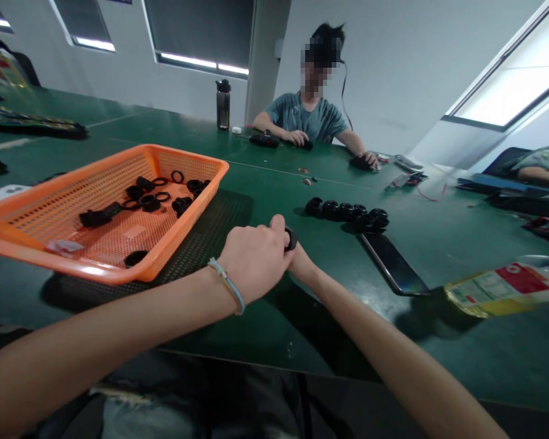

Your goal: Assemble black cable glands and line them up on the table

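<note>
My left hand (256,259), with a pale blue-yellow band on the wrist, is closed in front of me above the table. A black plastic ring-shaped part (291,239) shows at its right side, with most of it covered by the fingers. My right hand (297,259) meets the left one at this part; its fingers are hidden behind the left hand. To the left stands an orange basket (190,231) holding several loose black rings and threaded-looking parts (150,202). A row of black round parts (346,211) lies beyond my hands to the right.
A phone (393,263) lies right of my hands, with a bottle of yellow liquid (498,286) on its side beyond it. Across the green table (265,189) a person (308,116) handles dark items. A dark drinking bottle (223,107) stands at the back.
</note>
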Demonstrator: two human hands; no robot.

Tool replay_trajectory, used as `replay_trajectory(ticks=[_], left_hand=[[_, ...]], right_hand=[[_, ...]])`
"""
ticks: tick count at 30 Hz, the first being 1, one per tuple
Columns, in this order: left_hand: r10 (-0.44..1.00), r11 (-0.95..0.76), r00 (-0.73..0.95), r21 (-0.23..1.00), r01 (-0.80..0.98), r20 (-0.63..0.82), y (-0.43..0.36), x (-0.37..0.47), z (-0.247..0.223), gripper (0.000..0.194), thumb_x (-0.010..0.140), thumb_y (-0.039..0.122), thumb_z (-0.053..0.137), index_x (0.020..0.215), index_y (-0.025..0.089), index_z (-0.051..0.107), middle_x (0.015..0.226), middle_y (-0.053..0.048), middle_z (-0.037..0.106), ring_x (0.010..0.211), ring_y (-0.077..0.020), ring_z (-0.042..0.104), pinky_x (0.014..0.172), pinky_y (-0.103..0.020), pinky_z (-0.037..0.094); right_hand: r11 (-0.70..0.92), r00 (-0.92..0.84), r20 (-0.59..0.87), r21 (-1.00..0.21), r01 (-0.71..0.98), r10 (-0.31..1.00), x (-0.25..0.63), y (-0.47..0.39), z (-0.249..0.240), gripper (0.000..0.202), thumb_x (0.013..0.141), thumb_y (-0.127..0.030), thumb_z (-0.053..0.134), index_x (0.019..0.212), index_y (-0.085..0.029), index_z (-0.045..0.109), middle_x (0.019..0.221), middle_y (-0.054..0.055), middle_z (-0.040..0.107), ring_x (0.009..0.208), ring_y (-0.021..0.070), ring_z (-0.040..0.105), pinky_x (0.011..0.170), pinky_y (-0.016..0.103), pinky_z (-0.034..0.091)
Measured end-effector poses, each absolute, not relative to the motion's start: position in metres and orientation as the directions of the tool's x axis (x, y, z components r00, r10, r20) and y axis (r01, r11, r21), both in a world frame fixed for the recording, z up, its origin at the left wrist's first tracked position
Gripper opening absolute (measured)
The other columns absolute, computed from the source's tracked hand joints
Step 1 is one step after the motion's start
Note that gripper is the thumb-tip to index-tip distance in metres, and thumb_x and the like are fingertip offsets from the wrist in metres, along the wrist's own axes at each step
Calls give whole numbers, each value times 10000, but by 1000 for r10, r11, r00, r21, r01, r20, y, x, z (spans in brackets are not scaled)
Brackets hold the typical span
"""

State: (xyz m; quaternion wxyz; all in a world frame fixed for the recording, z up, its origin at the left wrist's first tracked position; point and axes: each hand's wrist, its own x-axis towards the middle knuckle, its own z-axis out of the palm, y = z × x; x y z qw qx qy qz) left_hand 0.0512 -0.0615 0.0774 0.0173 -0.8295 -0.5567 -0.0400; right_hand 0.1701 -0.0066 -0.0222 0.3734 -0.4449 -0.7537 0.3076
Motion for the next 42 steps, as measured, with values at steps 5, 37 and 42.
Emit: replay_trajectory(ticks=[5,37,42], left_hand=[[904,-423,411,110,900,114,-22,54,38,359,871,407,472,1128,157,458,926,-145,685,831,-327,675,613,-347,472],[762,-565,357,824,-42,541,-11,37,-13,317,804,255,540,1046,260,335,1117,-58,562,1111,-216,525,980,-430,376],[766,-587,438,789,178,471,-7,33,-17,394,769,265,547,1123,213,381,1233,-118,483,1149,-250,469,975,-438,391]], right_hand=[[120,-226,74,-974,195,971,195,-9,-18,442,840,-550,224,813,-201,495,727,17,568,627,122,549,560,250,471],[450,-220,392,-766,460,893,198,-28,-9,465,690,-374,686,1103,-217,540,1006,66,631,859,205,583,711,347,487],[411,-136,392,-807,424,910,203,-23,-11,376,685,-347,652,1018,-204,554,1012,61,635,843,192,600,711,326,484]])
